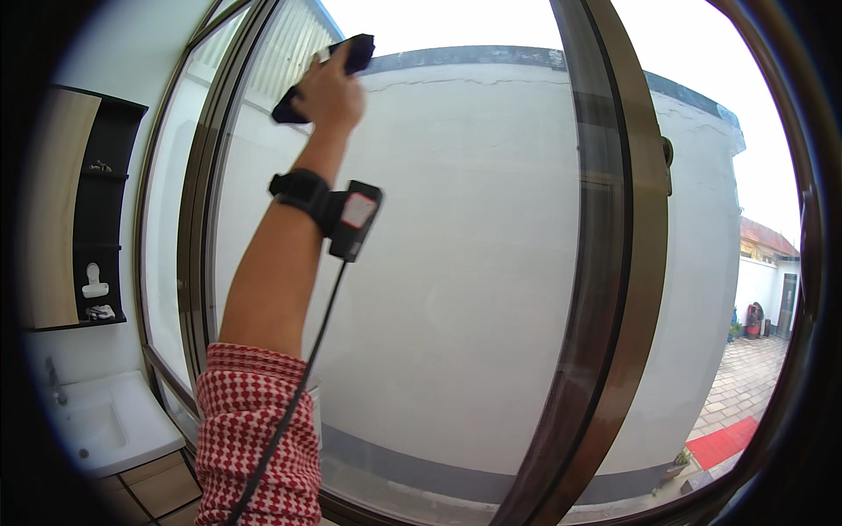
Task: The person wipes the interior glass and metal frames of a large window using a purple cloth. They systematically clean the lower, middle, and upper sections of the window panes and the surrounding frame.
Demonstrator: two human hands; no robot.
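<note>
My left hand (334, 92) is raised high, in front of the upper left part of a large window pane (447, 250). It grips a dark cloth (358, 54), which sticks out above the fingers and again at the lower left of the hand. Blur hides whether the cloth touches the glass. Around my left wrist runs a black strap (304, 191) with a small black device (356, 221), and from it a black cable (316, 348) trails down along the red-and-white checked sleeve (256, 434). My right hand is out of view.
A brown window frame (631, 263) stands to the right, with a latch (668, 164). At left are a wall cabinet (69, 210) with dark shelves and a white washbasin (131, 394) with a faucet (56, 381). Outside are a white wall (691, 263) and a red mat (723, 442) on paving.
</note>
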